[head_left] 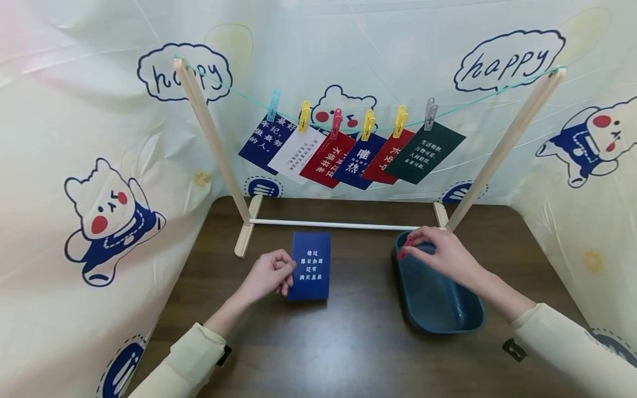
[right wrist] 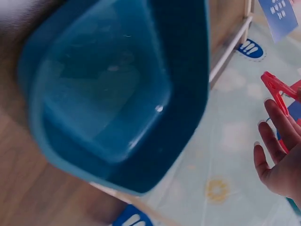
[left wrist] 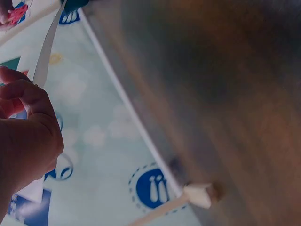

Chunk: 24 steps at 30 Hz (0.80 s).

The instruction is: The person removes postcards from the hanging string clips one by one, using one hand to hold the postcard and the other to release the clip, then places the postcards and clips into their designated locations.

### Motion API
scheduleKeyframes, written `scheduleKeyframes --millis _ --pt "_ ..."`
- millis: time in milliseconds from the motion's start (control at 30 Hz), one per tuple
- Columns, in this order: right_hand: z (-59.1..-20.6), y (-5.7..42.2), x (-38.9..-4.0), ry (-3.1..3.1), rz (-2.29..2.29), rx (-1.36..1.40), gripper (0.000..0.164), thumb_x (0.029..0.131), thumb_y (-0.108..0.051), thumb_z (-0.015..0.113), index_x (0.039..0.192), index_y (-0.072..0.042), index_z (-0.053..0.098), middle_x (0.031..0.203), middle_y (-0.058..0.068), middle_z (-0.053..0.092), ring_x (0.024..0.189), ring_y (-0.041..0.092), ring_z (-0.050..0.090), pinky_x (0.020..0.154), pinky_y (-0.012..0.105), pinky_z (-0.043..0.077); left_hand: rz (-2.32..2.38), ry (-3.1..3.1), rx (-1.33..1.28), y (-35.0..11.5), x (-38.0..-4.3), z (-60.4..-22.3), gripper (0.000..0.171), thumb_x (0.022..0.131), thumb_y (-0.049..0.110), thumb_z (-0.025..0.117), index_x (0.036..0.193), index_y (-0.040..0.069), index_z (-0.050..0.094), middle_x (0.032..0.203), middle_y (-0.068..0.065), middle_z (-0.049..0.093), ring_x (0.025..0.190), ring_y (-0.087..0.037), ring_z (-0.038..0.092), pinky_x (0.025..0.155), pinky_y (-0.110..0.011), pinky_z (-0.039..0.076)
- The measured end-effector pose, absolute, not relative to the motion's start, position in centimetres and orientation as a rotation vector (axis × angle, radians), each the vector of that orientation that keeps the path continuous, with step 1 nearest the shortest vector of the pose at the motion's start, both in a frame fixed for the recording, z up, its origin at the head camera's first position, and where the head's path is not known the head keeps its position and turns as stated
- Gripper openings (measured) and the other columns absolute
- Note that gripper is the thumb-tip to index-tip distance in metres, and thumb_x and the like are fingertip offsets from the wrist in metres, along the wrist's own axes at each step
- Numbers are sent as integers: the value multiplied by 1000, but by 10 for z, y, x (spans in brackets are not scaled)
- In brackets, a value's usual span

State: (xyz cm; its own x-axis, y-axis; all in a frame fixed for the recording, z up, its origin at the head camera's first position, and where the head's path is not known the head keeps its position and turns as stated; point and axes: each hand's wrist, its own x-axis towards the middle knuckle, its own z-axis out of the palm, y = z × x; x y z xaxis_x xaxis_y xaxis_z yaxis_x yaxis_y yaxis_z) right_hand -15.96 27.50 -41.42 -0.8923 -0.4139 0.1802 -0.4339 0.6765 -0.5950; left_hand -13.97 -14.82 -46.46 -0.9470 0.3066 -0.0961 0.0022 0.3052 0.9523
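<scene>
My left hand point(head_left: 271, 273) pinches the left edge of a dark blue card point(head_left: 314, 279) with white lettering, held up over the brown table. In the left wrist view the card point(left wrist: 44, 61) shows edge-on beyond the curled fingers. Above the far end of a dark teal tray point(head_left: 423, 298), my right hand point(head_left: 440, 251) pinches a red clothespin point(head_left: 404, 250) between thumb and forefinger. The right wrist view shows that clothespin point(right wrist: 277, 89) with the other fingers spread below it. The tray's inside point(right wrist: 108, 80) holds nothing visible.
Behind the hands stands a wooden frame point(head_left: 214, 143) with a sagging green string point(head_left: 458, 108). Several cards hang from it by coloured clothespins, a green card point(head_left: 425, 153) rightmost. A white rod point(head_left: 333, 224) joins the frame's feet. Printed cloth point(head_left: 45, 138) surrounds the table point(head_left: 348, 354).
</scene>
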Motion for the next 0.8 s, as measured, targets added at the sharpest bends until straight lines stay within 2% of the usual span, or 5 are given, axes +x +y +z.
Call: scheduleKeyframes --millis 200,333,567,800 --pt "-430 298 -163 -2948 910 672 25 98 -26 75 115 -8 71 105 5 76 96 22 72 77 30 61 1668 2260 247 -141 -138 -485 15 102 6 60 94 -6 60 63 -5 67 44 -8 59 43 -19 44" --pt "-437 313 -164 -3076 844 617 24 99 -27 73 111 -6 71 100 6 76 84 19 71 68 26 58 1638 2226 217 -138 -138 -493 16 103 7 59 94 -6 59 63 -5 68 45 -8 60 44 -19 45" --pt "-453 319 -163 -3266 680 615 24 100 -34 72 101 -9 71 85 -2 72 66 7 61 59 25 53 1531 2252 172 -133 -143 -508 14 103 8 61 95 -4 61 63 -5 68 46 -10 62 45 -21 47" --pt "-468 311 -159 -3386 521 705 24 98 -35 72 91 -12 72 70 -7 62 57 6 54 53 23 48 1431 2300 168 -129 -144 -519 16 102 10 63 90 0 63 62 -5 68 45 -10 59 45 -25 50"
